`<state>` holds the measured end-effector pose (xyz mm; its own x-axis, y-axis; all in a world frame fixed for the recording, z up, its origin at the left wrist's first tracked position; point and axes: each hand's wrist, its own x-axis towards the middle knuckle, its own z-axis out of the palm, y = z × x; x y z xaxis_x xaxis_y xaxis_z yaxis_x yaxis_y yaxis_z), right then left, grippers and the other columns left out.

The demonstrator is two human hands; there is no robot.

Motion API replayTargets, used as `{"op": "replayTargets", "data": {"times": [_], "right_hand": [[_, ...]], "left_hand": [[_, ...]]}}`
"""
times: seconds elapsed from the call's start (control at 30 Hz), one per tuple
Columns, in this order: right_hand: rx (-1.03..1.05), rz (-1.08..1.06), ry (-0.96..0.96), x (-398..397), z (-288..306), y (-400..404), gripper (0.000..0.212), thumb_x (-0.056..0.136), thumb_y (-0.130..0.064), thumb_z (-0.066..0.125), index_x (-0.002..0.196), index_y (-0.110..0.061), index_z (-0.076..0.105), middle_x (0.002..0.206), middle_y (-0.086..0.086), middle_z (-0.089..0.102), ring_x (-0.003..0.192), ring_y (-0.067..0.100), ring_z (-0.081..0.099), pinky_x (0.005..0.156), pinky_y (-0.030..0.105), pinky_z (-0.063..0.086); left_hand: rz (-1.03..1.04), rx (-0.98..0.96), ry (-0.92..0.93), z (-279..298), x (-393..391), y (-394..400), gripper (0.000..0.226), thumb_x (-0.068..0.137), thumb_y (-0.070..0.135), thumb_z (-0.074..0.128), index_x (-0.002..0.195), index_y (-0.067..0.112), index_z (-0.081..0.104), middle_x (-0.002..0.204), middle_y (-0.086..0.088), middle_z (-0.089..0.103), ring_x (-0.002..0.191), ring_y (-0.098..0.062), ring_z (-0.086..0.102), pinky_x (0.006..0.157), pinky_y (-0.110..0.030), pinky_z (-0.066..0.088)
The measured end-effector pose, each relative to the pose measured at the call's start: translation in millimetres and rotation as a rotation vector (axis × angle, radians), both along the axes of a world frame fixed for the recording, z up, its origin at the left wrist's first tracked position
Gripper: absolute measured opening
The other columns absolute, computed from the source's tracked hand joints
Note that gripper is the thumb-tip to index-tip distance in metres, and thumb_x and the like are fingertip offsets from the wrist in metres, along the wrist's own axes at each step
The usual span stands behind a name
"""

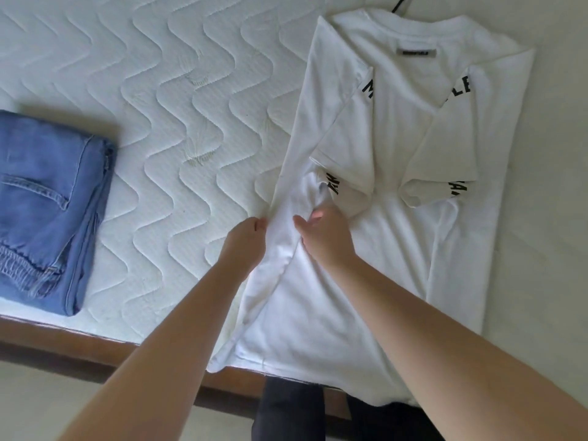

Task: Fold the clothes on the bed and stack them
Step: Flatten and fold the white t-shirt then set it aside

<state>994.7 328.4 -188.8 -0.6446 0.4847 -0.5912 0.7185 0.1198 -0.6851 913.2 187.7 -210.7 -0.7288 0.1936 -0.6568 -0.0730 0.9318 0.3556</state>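
Both hands, left hand [246, 240] and right hand [324, 233], pinch the white T-shirt's [397, 122] left fold; folded jeans [47, 198] lie well apart.

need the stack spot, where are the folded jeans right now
In the head view the folded jeans lie at the far left of the mattress near its front edge, apart from the white t-shirt.

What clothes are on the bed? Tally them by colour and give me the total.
White: 1, the T-shirt, gripped by the left hand and right hand.
Blue: 1, the folded jeans.
Total: 2
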Motion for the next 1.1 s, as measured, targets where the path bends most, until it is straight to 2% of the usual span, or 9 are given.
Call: {"op": "replayTargets", "data": {"times": [0.13,0.23,0.33,0.47,0.6,0.7,0.8,0.93,1.1], "right_hand": [[0.103,0.084,-0.137,-5,-1,-12,0.04,0.091,-0.025,0.056,0.126,-0.006,0.056,0.093,0.007,0.064,0.099,0.027,0.063,0.077,0.03,0.047],[0.14,-0.069,-0.047,3,5,-11,0.042,0.09,-0.015,0.052,0.13,-0.003,0.049,0.115,0.004,0.058,0.101,0.024,0.056,0.076,0.031,0.043],[0.135,-0.149,-0.108,27,2,-4,0.022,0.095,-0.026,0.053,0.105,-0.007,0.056,0.096,0.01,0.065,0.09,0.031,0.063,0.074,0.036,0.049],[-0.278,-0.162,-0.082,54,-2,-18,0.026,0.091,-0.031,0.066,0.096,-0.006,0.068,0.085,0.009,0.073,0.075,0.02,0.073,0.074,0.032,0.059],[-0.131,-0.034,-0.14,64,-5,-41,0.027,0.092,-0.031,0.056,0.087,-0.005,0.061,0.078,0.012,0.07,0.076,0.032,0.069,0.075,0.046,0.056],[0.055,-0.216,-0.084,80,-2,-46,0.022,0.095,-0.033,0.053,0.089,-0.012,0.053,0.075,0.002,0.064,0.074,0.026,0.064,0.067,0.033,0.048],[-0.007,-0.269,-0.091,98,0,-52,0.023,0.094,-0.037,0.059,0.095,-0.014,0.057,0.076,-0.003,0.065,0.077,0.02,0.062,0.062,0.027,0.041],[-0.148,0.047,-0.254,106,-5,-75,0.027,0.091,-0.041,0.061,0.096,-0.014,0.063,0.082,0.002,0.068,0.076,0.02,0.064,0.065,0.031,0.046],[0.022,-0.154,-0.223,125,-11,-95,0.02,0.096,-0.039,0.051,0.094,-0.02,0.056,0.077,-0.003,0.06,0.07,0.016,0.059,0.057,0.029,0.042]], "left_hand": [[0.024,0.039,-0.031,6,23,-25,0.025,0.1,0.032,0.038,0.081,0.029,0.055,0.077,0.009,0.057,0.068,-0.01,0.052,0.056,-0.026,0.038],[0.098,0.097,-0.157,7,30,-34,0.017,0.097,0.028,0.044,0.094,0.03,0.061,0.082,0.005,0.063,0.072,-0.017,0.063,0.067,-0.033,0.055],[0.021,0.133,-0.166,7,41,-40,0.011,0.096,0.035,0.055,0.102,0.027,0.059,0.087,0.008,0.066,0.082,-0.012,0.064,0.071,-0.026,0.052],[-0.046,0.132,-0.145,5,55,-40,0.031,0.094,0.041,0.059,0.118,0.023,0.055,0.099,0.011,0.06,0.093,-0.012,0.057,0.074,-0.024,0.04],[-0.016,0.096,-0.18,4,62,-41,0.031,0.099,0.049,0.044,0.103,0.021,0.055,0.086,0.01,0.057,0.083,-0.016,0.054,0.062,-0.026,0.036],[0.03,0.155,-0.186,9,70,-45,0.035,0.102,0.048,0.035,0.09,0.021,0.054,0.083,-0.001,0.062,0.079,-0.022,0.058,0.065,-0.033,0.042],[0.008,0.187,-0.209,11,78,-50,0.033,0.102,0.046,0.037,0.107,0.02,0.056,0.091,0.001,0.064,0.082,-0.02,0.06,0.069,-0.033,0.045],[-0.072,0.172,-0.263,8,85,-62,0.023,0.1,0.041,0.046,0.097,0.02,0.054,0.084,0.004,0.059,0.072,-0.013,0.055,0.06,-0.027,0.042],[-0.071,0.21,-0.272,-4,98,-81,0.02,0.097,0.04,0.055,0.112,0.027,0.055,0.1,0.013,0.062,0.088,0.0,0.056,0.067,-0.017,0.041]]}}
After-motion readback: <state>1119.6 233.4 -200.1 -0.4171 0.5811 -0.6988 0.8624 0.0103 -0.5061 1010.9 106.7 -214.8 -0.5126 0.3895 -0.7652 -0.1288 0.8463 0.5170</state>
